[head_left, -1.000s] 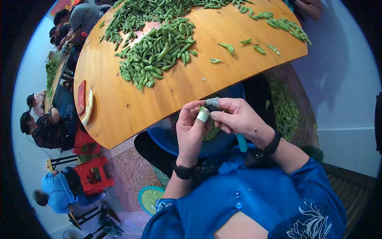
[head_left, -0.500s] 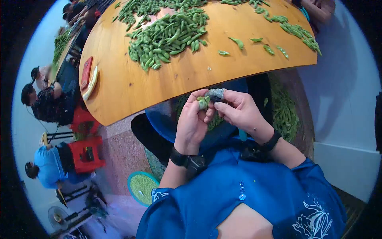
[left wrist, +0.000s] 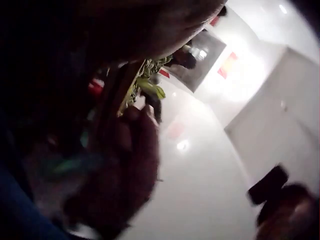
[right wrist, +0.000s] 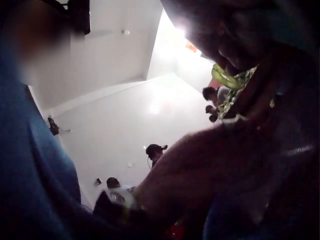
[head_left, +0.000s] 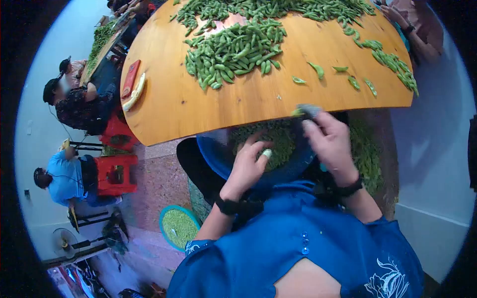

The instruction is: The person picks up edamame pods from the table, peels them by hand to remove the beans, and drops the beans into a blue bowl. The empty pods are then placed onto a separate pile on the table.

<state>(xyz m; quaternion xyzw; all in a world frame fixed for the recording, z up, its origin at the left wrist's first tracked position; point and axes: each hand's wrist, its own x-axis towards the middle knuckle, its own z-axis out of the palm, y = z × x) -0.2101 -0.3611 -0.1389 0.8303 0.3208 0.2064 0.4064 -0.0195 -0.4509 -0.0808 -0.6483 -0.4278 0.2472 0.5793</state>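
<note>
The right hand (head_left: 330,141) pinches a pod (head_left: 297,112), best gripped lightly, while the left hand (head_left: 250,166), loosely spread, seemingly empty, hangs over the tub (head_left: 211,150).

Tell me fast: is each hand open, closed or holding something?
Left hand: open over the tub, nothing visibly held.
Right hand: closed, pinching a green pod.

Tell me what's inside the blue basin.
Inside the blue basin, small green pieces show, too blurred to identify surely. The left hand hides some, the tabletop covers the far side, and whatever lies beneath the pieces can't be seen.
</note>
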